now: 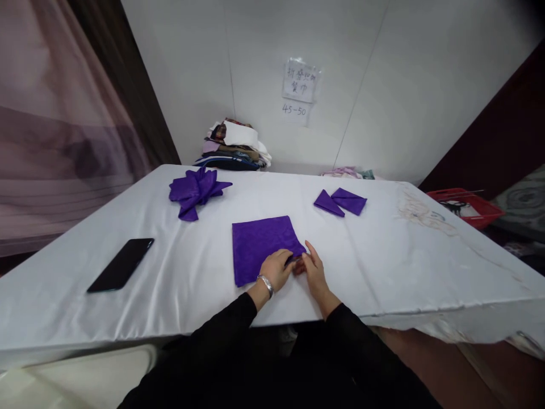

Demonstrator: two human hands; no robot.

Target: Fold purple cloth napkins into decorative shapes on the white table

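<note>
A purple cloth napkin, folded to a square, lies flat on the white-covered table in front of me. My left hand, with a silver bracelet on its wrist, rests over the napkin's near right part with its fingers bent onto the cloth. At that same corner my right hand has its thumb and fingers at the edge, where the cloth is slightly lifted. My fingertips are close together and partly hidden. Farther back are a purple napkin folded into a fanned shape and two small folded purple pieces.
A black phone lies on the white tablecloth at left. A stack of folded clothes stands against the wall behind the table. To the right are loose pale strings and a red basket. Paper signs hang on the wall.
</note>
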